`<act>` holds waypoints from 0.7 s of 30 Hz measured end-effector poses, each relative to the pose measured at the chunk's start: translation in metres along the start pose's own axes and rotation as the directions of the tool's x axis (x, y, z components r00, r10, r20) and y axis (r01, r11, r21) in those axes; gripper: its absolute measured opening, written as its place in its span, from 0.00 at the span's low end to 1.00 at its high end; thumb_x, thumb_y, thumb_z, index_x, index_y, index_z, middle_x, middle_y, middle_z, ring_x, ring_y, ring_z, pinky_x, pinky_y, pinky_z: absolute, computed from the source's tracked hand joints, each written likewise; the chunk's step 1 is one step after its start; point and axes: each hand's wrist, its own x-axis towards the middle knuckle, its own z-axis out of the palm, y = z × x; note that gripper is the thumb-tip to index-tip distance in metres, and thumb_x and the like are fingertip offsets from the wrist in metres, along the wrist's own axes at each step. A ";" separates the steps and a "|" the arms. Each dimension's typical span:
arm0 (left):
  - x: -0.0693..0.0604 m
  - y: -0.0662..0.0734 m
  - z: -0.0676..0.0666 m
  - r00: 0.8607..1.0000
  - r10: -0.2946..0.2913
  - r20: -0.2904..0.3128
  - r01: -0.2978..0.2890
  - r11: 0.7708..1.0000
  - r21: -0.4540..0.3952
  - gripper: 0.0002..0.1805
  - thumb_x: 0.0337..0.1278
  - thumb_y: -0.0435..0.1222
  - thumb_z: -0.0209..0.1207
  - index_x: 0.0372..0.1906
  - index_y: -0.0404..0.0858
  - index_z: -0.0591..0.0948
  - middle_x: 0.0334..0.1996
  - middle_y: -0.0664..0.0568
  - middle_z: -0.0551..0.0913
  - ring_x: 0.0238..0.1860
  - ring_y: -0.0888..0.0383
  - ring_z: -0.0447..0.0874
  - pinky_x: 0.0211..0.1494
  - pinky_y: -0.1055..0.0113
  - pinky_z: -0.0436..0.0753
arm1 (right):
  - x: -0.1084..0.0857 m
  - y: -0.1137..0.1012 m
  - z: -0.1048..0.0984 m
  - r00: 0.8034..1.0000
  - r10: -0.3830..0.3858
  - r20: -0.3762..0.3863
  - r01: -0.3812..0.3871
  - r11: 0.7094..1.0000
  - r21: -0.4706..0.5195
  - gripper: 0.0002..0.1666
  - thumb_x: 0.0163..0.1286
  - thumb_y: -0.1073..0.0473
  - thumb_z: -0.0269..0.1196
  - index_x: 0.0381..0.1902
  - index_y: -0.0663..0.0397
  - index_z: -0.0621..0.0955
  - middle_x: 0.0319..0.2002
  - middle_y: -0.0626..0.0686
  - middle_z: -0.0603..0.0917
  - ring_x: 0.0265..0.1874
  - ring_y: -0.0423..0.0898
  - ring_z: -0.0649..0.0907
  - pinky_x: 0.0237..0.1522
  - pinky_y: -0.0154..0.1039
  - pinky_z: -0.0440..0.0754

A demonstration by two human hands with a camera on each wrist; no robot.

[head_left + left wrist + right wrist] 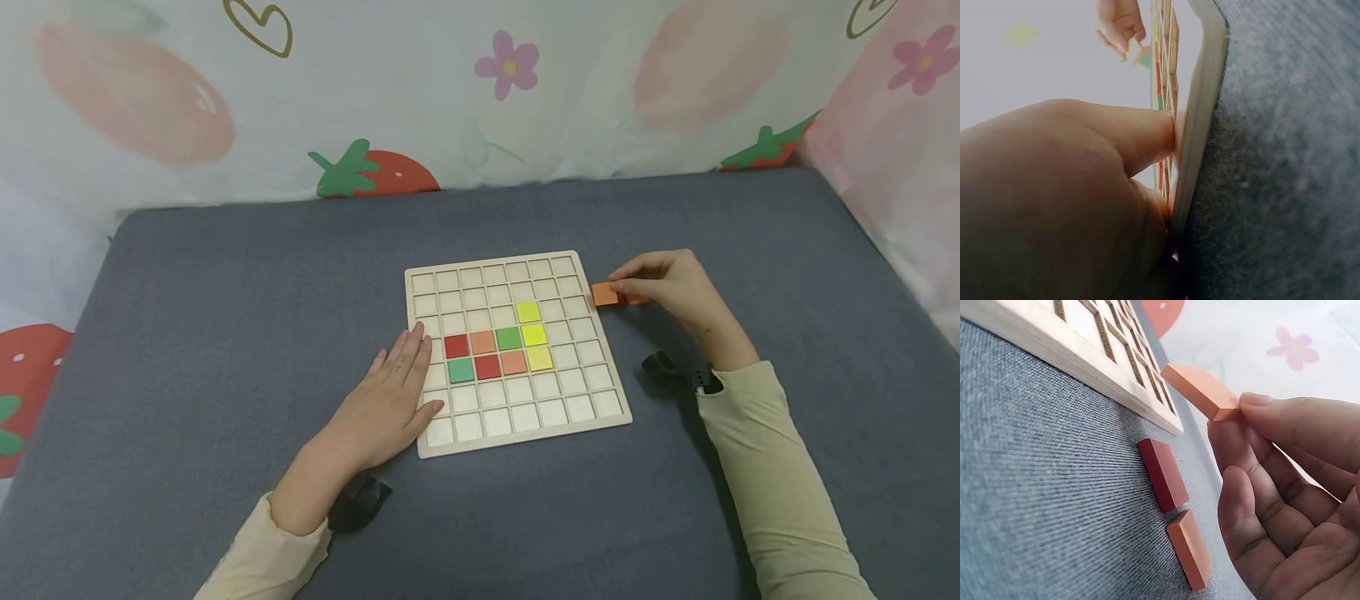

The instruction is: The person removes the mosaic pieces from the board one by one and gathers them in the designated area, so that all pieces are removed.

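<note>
A square wooden grid board (495, 417) lies on the table with coloured square tiles in some middle cells. Among these are red tiles (456, 346), orange tiles, green tiles (508, 337) and a column of yellow tiles (534, 335). My left hand (382, 408) rests flat on the board's left edge, fingers straight. Just off the board's right edge, my right hand (675, 287) pinches an orange tile (1200, 390) between thumb and fingers, above the cloth. Below it on the cloth lie a red tile (1163, 475) and another orange tile (1189, 550), end to end.
A dark grey cloth (225, 333) covers the table. Behind it hangs a white curtain (585, 108) printed with fruit and flowers. Each wrist carries a black camera, such as the right wrist camera (667, 371).
</note>
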 end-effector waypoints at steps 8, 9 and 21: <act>0.001 0.000 -0.001 1.000 0.001 0.003 -0.001 1.000 -0.002 0.40 0.69 0.46 0.48 0.72 0.27 0.46 0.74 0.38 0.40 0.74 0.45 0.37 0.71 0.48 0.49 | 0.001 0.002 -0.002 1.000 0.017 -0.004 -0.016 1.000 0.023 0.12 0.60 0.63 0.68 0.39 0.66 0.85 0.29 0.46 0.86 0.26 0.48 0.80 0.28 0.38 0.76; 0.001 0.000 0.000 1.000 0.001 0.002 -0.001 1.000 0.000 0.40 0.68 0.46 0.48 0.72 0.27 0.46 0.74 0.38 0.40 0.74 0.45 0.37 0.71 0.48 0.49 | 0.001 0.002 -0.002 1.000 0.017 -0.003 -0.017 1.000 0.024 0.12 0.60 0.63 0.68 0.39 0.66 0.85 0.29 0.46 0.86 0.26 0.48 0.80 0.28 0.38 0.76; 0.002 -0.001 0.000 1.000 -0.001 0.002 0.001 1.000 0.008 0.40 0.68 0.46 0.48 0.72 0.27 0.46 0.74 0.39 0.41 0.74 0.45 0.37 0.71 0.48 0.49 | 0.000 0.003 -0.006 0.999 0.035 -0.015 -0.033 0.995 0.089 0.12 0.60 0.63 0.68 0.39 0.68 0.85 0.30 0.50 0.86 0.30 0.47 0.82 0.35 0.37 0.80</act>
